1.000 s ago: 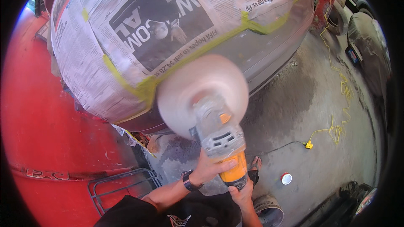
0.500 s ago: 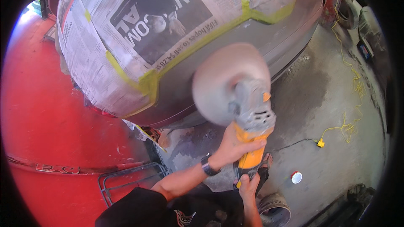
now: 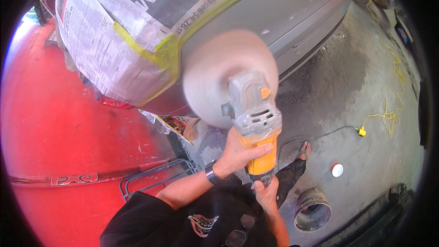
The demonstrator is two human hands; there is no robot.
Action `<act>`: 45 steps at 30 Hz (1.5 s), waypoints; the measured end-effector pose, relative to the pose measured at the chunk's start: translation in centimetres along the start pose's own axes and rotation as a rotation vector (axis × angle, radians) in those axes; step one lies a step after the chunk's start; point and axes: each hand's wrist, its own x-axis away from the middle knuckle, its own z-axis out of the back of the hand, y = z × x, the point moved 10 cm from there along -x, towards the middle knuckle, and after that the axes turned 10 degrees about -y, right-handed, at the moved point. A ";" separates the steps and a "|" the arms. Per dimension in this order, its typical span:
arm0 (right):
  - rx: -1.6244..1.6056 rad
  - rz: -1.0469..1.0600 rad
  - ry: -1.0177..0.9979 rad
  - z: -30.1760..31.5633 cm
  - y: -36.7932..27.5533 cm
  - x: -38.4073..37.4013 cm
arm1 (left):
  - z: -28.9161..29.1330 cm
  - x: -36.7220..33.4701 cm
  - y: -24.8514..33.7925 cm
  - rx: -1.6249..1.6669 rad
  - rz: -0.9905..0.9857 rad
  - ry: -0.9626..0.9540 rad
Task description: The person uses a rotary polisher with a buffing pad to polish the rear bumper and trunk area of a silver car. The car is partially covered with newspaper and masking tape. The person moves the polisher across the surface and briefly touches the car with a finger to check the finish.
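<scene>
A yellow and grey angle polisher (image 3: 254,110) is held in both hands. My left hand (image 3: 238,153) wraps round its body just behind the grey head, with a dark watch on the wrist. My right hand (image 3: 266,193) grips the dark rear end, lower down. At the front, the large round pale pad (image 3: 208,66) is smeared by motion. It overlaps the grey car bumper (image 3: 302,16); whether it touches the surface I cannot tell. Newspaper (image 3: 103,45) covers the upper part of the car, edged with yellow-green masking tape (image 3: 141,51).
A red vehicle panel (image 3: 91,132) fills the left, beside a dark metal frame (image 3: 157,176). A dark cord runs from the polisher to a yellow plug (image 3: 361,131) and yellow extension cord (image 3: 390,118). A cup (image 3: 337,170) and a metal cylinder (image 3: 313,212) stand on the concrete floor.
The polisher and both hands have shifted left and slightly up in the view, with the pad farther left along the bumper. The view has shifted too; both hands keep their grip.
</scene>
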 end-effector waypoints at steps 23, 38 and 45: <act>-0.236 -0.136 0.188 2.4 0.4 -1.4 | -2.8 -6.8 -3.2 -0.020 0.102 -0.018; -0.139 -0.099 0.052 6.6 -1.2 -3.1 | -4.2 -8.3 -2.9 -0.037 0.020 0.082; -0.167 -0.098 0.153 15.9 -11.1 -8.9 | -12.6 -21.3 0.6 0.009 0.116 0.024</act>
